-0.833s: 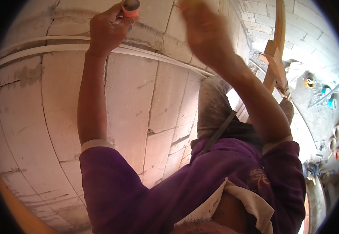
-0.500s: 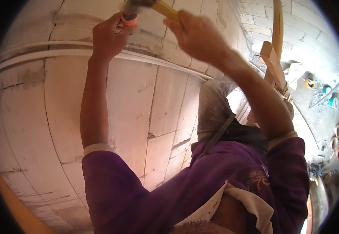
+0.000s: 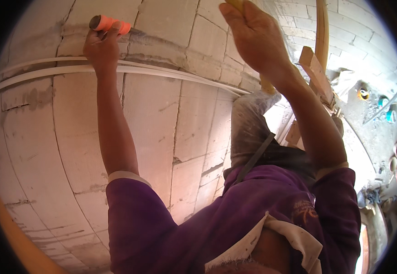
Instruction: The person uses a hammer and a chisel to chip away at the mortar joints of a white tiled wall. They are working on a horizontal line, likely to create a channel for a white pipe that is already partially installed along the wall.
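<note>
My left hand (image 3: 102,49) is closed round a short orange cylinder (image 3: 124,28) with a dark round end, held against or just in front of the pale block wall (image 3: 157,109). I cannot make out its exact kind. Up at the top edge, my right hand (image 3: 260,34) grips the yellow handle of a hammer (image 3: 236,4). The handle's lower end shows beneath my wrist, while the hammer's head is out of view. A gap separates my two hands.
Two white pipes (image 3: 162,74) run along the wall below my left hand. Timber pieces (image 3: 316,68) stand to the right of my right forearm. Farther down lies a grey floor (image 3: 360,137) with several tins and rolls. My bent knee (image 3: 251,109) is near the wall.
My left hand has moved left with the orange cylinder, which now lies more sideways. My right hand has drawn right and up, taking the hammer away from the cylinder; its head has left the view.
</note>
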The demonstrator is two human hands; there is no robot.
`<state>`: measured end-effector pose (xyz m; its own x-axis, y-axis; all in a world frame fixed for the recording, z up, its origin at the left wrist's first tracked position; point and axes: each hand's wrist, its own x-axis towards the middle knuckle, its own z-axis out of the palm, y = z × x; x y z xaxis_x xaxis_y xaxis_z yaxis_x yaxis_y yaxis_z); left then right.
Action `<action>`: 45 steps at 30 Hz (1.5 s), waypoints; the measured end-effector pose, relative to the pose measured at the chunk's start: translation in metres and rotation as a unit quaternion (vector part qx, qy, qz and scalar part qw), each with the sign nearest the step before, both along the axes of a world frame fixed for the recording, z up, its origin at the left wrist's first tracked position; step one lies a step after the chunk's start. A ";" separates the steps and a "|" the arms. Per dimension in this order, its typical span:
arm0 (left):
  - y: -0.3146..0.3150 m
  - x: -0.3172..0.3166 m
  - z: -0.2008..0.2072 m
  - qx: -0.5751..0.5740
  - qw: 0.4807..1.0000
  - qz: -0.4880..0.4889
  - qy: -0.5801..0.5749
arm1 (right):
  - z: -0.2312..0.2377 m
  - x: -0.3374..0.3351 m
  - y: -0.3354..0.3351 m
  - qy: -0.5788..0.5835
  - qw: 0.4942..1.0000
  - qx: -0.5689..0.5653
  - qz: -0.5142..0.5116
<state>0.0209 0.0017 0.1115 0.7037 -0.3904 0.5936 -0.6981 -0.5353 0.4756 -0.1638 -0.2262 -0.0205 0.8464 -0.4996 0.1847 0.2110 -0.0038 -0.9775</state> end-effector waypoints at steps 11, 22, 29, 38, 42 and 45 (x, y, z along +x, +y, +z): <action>-0.016 -0.025 -0.014 0.289 0.957 -0.013 -0.017 | -0.037 -0.021 0.009 0.016 0.999 -0.040 0.007; -0.011 -0.020 -0.021 0.312 0.948 -0.062 0.006 | -0.008 -0.029 0.001 -0.020 0.999 -0.010 0.025; -0.008 -0.014 -0.028 0.319 0.946 -0.056 -0.018 | -0.028 0.014 0.031 -0.147 0.978 -0.140 -0.036; -0.005 -0.020 -0.027 0.334 0.941 -0.050 -0.008 | -0.010 0.014 0.025 -0.064 0.980 -0.172 0.081; -0.007 -0.021 -0.030 0.287 0.954 -0.086 -0.027 | -0.014 0.019 0.031 -0.206 0.968 -0.138 -0.044; -0.006 -0.019 -0.034 0.313 0.946 -0.065 -0.061 | -0.024 0.025 0.038 -0.094 0.982 -0.159 0.026</action>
<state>0.0015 -0.0045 0.0773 0.5668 -0.7708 0.2908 -0.8068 -0.5908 0.0066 -0.1387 -0.1880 -0.0449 0.8048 -0.3480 0.4808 0.3965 -0.2876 -0.8718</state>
